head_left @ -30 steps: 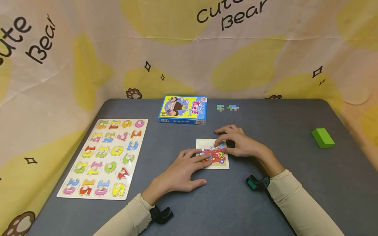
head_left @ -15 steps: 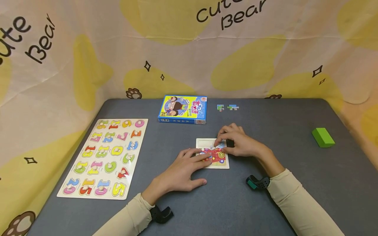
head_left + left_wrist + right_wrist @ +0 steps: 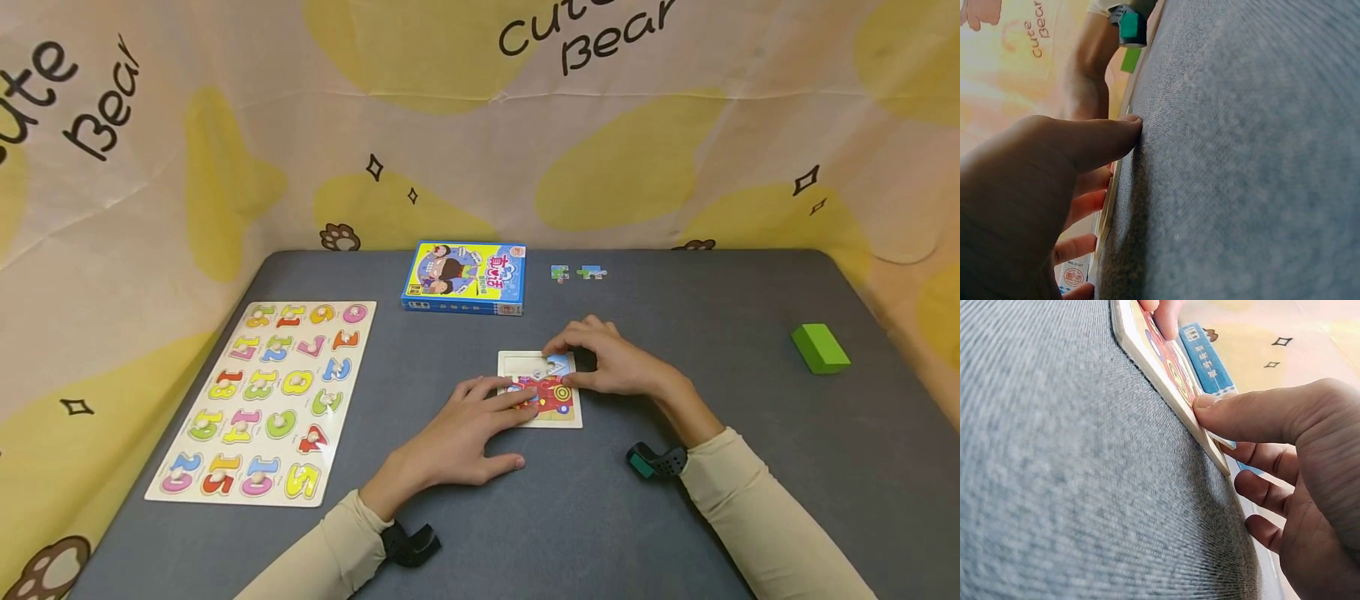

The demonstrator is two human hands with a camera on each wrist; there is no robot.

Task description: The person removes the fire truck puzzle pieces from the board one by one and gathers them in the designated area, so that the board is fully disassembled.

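A small jigsaw board with a pale frame (image 3: 517, 421) lies flat mid-table, a red vehicle (image 3: 553, 398) pictured across its lower part. My left hand (image 3: 465, 429) rests its outstretched fingers on the picture's left side; its thumb (image 3: 1107, 137) lies apart, close over the table. At the board's upper right, my right hand (image 3: 611, 358) pinches a blue-and-white puzzle piece (image 3: 557, 365) between thumb and index finger. In the right wrist view the piece (image 3: 1222, 441) sticks out, tilted, past the frame, with the thumb (image 3: 1235, 415) on its near side. The upper left of the board is bare.
A number peg board (image 3: 288, 408) lies at the left. Behind the jigsaw board is a blue-and-yellow box (image 3: 465, 279), with two small jigsaw pieces (image 3: 592, 273) to its right. A green block (image 3: 821, 349) sits far right. Printed cloth (image 3: 450, 125) rises behind the table.
The right fingers first curled in together, then the index finger slid back to the piece's far edge, uncovering more of its blue face. The left hand has stayed put.
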